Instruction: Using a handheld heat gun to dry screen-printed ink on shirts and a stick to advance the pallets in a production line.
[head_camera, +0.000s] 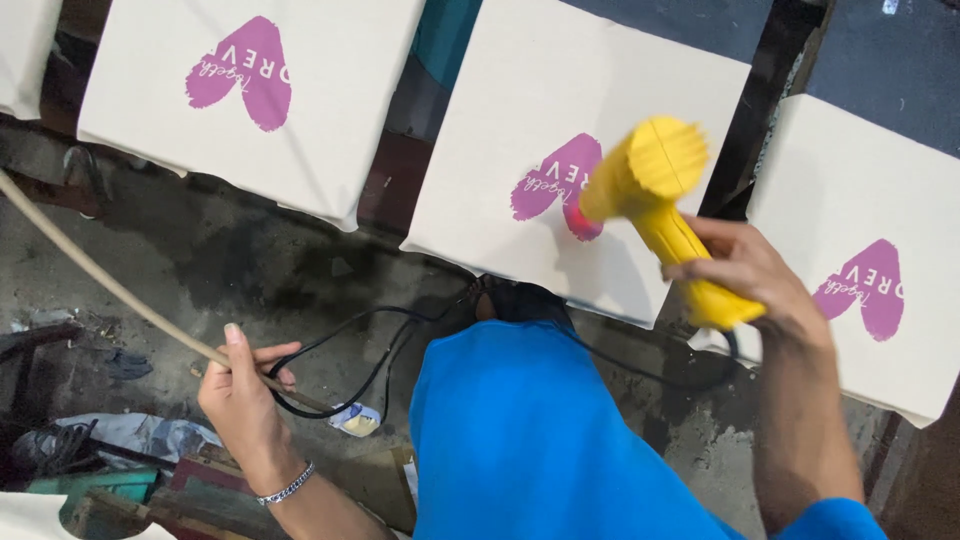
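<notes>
A: How is each grip seen?

B: The right hand (755, 275) is wrapped fully around the handle of a yellow heat gun (655, 195), whose nozzle end is held just over the pink heart print (555, 180) on the middle cream fabric panel (590, 110). The left hand (240, 385) is pinched narrowly — thumb against fingers — on a thin pale stick (90, 265) and a loop of black cable (350, 365).

A: What printed marks are shown?

B: A pink heart with pale lettering is borne by each of three panels: the left panel (240, 90) near its top, the middle one at its centre, the right panel (880, 200) toward its lower edge (the hearts are seen upside down from this view).

A: Any containers?

B: None can be made out — only clutter on the grimy floor (250, 260) at lower left, with a small white-and-yellow wrapper (355, 418) just beside the cable. A silver bracelet (287, 487) is worn on the left wrist, and blue clothing (530, 440) fills the lower middle.
</notes>
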